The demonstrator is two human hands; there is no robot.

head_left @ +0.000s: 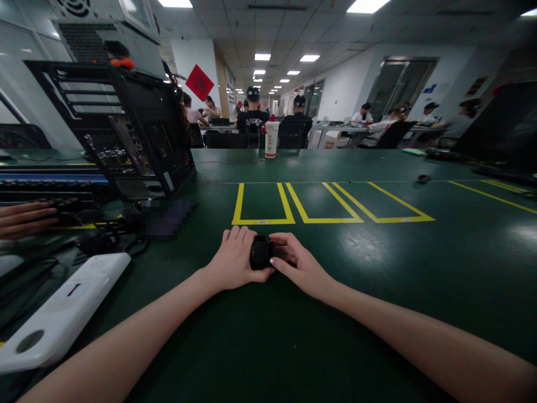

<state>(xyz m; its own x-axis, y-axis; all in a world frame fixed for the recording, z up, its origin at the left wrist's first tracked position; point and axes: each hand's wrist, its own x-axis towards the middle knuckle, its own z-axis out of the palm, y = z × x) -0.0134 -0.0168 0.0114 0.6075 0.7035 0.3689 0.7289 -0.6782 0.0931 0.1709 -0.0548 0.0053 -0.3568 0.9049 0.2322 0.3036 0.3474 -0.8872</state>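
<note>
A small round black object (260,253) is between my two hands, just in front of the yellow tape outlines on the dark green table (319,347). Wrapped around its left side, my left hand (235,257) has its thumb along the near edge. On the right, my right hand (300,263) has its thumb and fingers curved at the object's side, pinching a part too dark to make out. What exactly the object is cannot be told.
An open black computer case (142,129) stands at the back left. Near it lie black cables, a white elongated device (67,308) and another person's hand (27,219). A white-and-red cup (271,139) stands at the far edge. A small black item (423,178) lies at right.
</note>
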